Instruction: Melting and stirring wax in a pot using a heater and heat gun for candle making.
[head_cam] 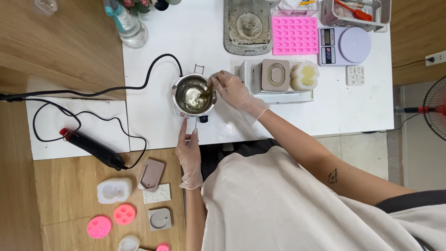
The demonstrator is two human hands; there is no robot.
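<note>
Stirring goes best with slow circles kept off the wall of the pot (193, 95), so the clear liquid does not slop over. That pot sits on a white table (353, 111), near its front edge. The right hand (231, 89), gloved, bends at the wrist over the rim, fingers pinched shut on a thin stirrer (205, 92). The left hand (189, 151) reaches up from below, its forefinger and thumb spread, touching the pot's base.

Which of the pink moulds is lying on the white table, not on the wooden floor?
The large rectangular pink mould with rows of small cavities, beside the scale. The other pink moulds are small, round, on the wood.
</note>
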